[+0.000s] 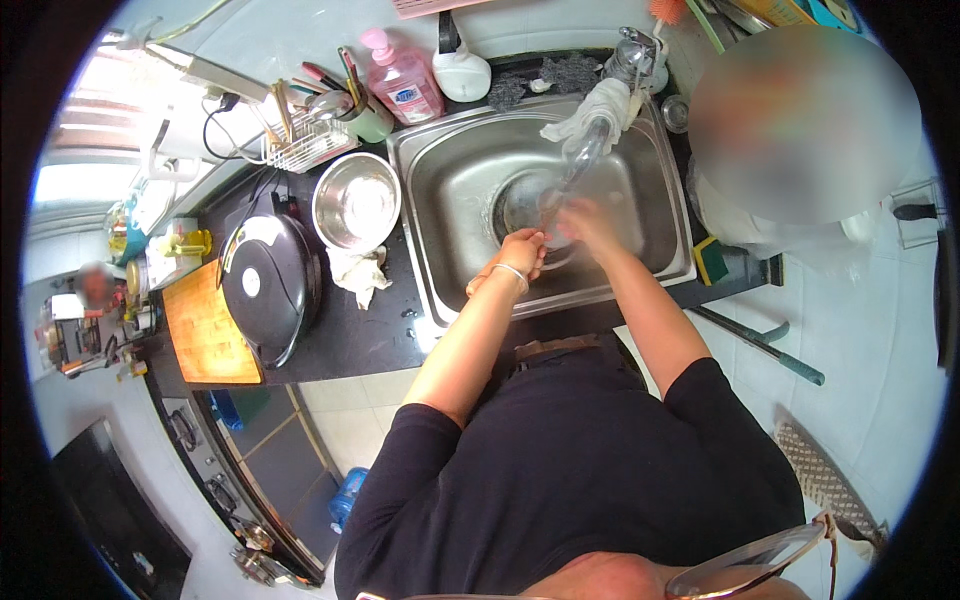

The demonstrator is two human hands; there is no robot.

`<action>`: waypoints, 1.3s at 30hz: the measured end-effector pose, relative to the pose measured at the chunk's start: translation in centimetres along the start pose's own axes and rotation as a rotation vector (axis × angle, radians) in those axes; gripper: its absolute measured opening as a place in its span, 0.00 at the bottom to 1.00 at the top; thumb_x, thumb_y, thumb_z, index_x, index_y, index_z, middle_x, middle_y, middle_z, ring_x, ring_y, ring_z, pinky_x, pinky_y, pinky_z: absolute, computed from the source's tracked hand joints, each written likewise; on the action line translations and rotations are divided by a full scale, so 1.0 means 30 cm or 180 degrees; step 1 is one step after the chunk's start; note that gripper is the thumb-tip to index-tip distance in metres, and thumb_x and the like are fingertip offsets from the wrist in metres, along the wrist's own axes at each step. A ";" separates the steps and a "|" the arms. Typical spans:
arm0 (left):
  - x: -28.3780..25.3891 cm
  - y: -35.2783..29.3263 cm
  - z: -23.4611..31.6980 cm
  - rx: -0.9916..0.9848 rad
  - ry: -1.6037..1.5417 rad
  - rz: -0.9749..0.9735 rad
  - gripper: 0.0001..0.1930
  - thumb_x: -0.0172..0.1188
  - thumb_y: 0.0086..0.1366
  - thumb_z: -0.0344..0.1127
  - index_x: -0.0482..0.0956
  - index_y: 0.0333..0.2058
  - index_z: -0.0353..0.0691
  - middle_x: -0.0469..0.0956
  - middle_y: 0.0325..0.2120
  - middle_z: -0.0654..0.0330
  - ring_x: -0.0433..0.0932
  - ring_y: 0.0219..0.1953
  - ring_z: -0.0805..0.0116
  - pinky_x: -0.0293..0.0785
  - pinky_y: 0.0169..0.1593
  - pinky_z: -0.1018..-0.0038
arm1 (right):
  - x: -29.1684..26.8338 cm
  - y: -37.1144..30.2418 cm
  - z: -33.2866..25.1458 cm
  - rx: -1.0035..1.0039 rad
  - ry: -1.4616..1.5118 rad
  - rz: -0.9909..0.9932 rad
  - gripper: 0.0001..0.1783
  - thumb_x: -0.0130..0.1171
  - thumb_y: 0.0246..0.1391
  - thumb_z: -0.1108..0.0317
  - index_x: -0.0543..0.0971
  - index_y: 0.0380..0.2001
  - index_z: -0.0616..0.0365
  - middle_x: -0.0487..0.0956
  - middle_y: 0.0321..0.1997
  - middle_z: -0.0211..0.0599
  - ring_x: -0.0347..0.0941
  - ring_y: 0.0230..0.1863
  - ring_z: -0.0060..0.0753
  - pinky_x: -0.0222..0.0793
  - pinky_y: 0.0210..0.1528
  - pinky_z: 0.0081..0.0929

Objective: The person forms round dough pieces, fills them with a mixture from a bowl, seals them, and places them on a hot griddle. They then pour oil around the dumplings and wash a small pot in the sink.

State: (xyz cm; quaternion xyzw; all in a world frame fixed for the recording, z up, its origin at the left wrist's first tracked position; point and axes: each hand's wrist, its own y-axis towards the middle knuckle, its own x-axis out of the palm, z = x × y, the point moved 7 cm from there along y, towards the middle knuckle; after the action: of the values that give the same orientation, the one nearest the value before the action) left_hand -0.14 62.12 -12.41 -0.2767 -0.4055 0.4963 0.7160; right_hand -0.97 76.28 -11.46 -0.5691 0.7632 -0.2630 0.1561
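Observation:
Both hands are over the stainless steel sink [440,200]. My left hand [518,258], with a pale bracelet at the wrist, has its fingers curled in; what they hold, if anything, I cannot make out. My right hand [588,226] is close beside it, under the stream of water, its fingers smeared by motion. A faucet [632,52] at the back right corner has a white cloth [603,108] wrapped at its spout, and water falls from there. Beneath the hands a round, shiny shape [512,205] shows at the sink bottom; whether it is a bowl or the drain I cannot tell.
A metal bowl [357,203], a crumpled cloth [358,275] and a black round electric cooker [268,282] stand left of the sink. Behind are a pink soap bottle [405,85] and a utensil holder [368,115]. A yellow-green sponge [711,260] sits at the right edge.

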 end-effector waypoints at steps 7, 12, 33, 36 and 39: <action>-0.005 -0.043 0.048 0.0401 0.0169 0.0242 0.08 0.45 0.66 0.35 0.72 0.36 0.41 0.62 0.14 0.69 0.52 0.09 0.80 0.44 0.11 0.81 | 0.045 0.019 0.019 0.0069 0.0256 -0.0262 0.15 0.54 0.53 0.63 0.71 0.39 0.64 0.76 0.33 0.37 0.75 0.27 0.28 0.69 0.28 0.20; -0.033 -0.050 0.029 0.0206 -0.0166 -0.0043 0.08 0.46 0.65 0.33 0.72 0.39 0.41 0.67 0.15 0.65 0.53 0.09 0.78 0.48 0.13 0.81 | 0.013 -0.007 -0.015 -0.0611 -0.1121 -0.0312 0.11 0.53 0.53 0.64 0.75 0.31 0.62 0.77 0.26 0.38 0.74 0.26 0.31 0.68 0.28 0.27; -0.161 -0.127 0.000 -0.0009 -0.0254 -0.0518 0.08 0.45 0.60 0.22 0.69 0.38 0.32 0.72 0.22 0.58 0.59 0.14 0.79 0.53 0.15 0.82 | 0.875 0.382 -0.854 -0.0322 -0.0104 -0.1167 0.19 0.51 0.54 0.53 0.72 0.25 0.60 0.71 0.18 0.34 0.60 0.12 0.22 0.51 0.11 0.18; -0.191 -0.117 0.035 0.0139 -0.0357 -0.0468 0.08 0.45 0.60 0.22 0.69 0.38 0.32 0.72 0.21 0.58 0.59 0.14 0.78 0.53 0.15 0.82 | 0.865 0.390 -0.853 -0.0634 -0.0372 -0.0737 0.17 0.52 0.54 0.54 0.72 0.23 0.58 0.69 0.16 0.31 0.55 0.11 0.19 0.45 0.10 0.20; -0.202 -0.110 0.039 0.0155 -0.0501 -0.0543 0.07 0.45 0.60 0.23 0.69 0.38 0.33 0.72 0.21 0.59 0.59 0.14 0.79 0.54 0.15 0.82 | 0.850 0.352 -0.840 -0.0863 -0.0544 -0.0374 0.22 0.53 0.54 0.51 0.68 0.15 0.55 0.63 0.12 0.27 0.52 0.09 0.20 0.43 0.09 0.21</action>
State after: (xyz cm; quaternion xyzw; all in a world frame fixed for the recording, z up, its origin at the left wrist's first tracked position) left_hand -0.62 55.27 -11.02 -0.1838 -0.4703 0.4635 0.7281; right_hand -30.57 59.94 4.46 -0.6489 0.7411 -0.1171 0.1266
